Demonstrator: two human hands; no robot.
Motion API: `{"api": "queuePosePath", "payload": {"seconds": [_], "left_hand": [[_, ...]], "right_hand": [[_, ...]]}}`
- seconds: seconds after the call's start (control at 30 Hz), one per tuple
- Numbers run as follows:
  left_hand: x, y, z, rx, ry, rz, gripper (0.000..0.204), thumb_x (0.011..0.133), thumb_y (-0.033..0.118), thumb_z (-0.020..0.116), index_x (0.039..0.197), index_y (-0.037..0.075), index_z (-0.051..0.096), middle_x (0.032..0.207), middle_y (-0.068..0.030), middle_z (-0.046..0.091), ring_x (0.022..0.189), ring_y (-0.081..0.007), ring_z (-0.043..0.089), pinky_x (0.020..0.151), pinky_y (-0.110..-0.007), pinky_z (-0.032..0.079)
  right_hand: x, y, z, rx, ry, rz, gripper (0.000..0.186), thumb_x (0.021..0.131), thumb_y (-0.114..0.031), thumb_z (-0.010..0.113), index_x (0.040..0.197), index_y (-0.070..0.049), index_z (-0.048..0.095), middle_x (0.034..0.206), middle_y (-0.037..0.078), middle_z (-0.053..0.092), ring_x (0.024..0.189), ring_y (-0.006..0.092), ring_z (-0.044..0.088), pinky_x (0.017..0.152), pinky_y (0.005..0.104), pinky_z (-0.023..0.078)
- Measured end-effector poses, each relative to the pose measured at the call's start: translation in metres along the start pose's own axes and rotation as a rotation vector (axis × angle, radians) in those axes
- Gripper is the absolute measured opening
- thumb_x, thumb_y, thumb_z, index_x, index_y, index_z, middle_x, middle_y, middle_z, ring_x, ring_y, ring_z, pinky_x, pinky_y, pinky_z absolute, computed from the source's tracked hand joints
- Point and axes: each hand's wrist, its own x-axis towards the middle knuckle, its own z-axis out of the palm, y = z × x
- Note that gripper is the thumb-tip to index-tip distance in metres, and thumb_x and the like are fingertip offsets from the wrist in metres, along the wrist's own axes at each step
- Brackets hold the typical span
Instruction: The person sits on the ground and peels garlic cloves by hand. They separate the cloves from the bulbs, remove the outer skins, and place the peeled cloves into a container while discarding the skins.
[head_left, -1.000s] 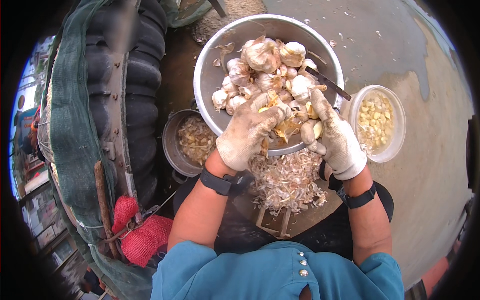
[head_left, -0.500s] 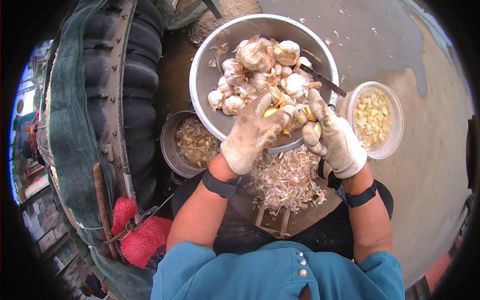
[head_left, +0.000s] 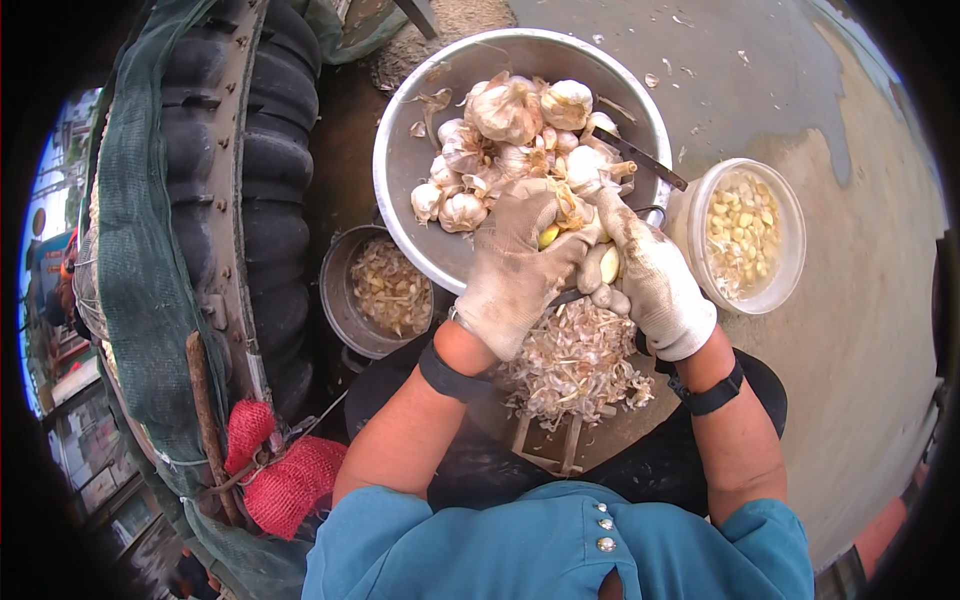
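Over the near edge of the metal bowl [head_left: 408, 165], the gloved left hand [head_left: 515, 268] pinches a yellowish garlic clove [head_left: 548, 236]; the gloved right hand [head_left: 655, 285] grips a pale clove [head_left: 609, 264]. Garlic bulbs [head_left: 507, 112] lie inside the bowl.

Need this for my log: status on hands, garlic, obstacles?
Left hand holding yellowish clove. Right hand holding pale clove. Garlic heaped in bowl. Knife across bowl's right rim, nearby.
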Motion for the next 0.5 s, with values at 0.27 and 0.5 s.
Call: {"api": "queuePosePath", "payload": {"seconds": [0.27,0.5], "left_hand": [[-0.011,0.006,0.005,0.217,0.052,0.273,0.040,0.078,0.009,0.071,0.115,-0.001,0.058,0.112,-0.0125,0.056,0.102,-0.0208,0.056,0.090,-0.033,0.046],[-0.003,0.019,-0.019,-0.085,-0.162,0.034,0.037,0.086,0.021,0.064,0.114,-0.003,0.059,0.110,-0.0118,0.059,0.103,-0.0192,0.056,0.090,-0.032,0.046]], "right_hand": [[0.006,0.011,-0.004,0.061,0.110,0.062,0.042,0.099,-0.049,0.044,0.097,-0.010,0.059,0.061,0.001,0.058,0.045,0.0064,0.051,0.039,0.0162,0.036],[0.005,0.001,-0.013,0.194,-0.011,0.041,0.038,0.099,-0.045,0.046,0.095,-0.011,0.061,0.060,-0.002,0.054,0.045,0.0042,0.046,0.039,0.0163,0.033]]}}
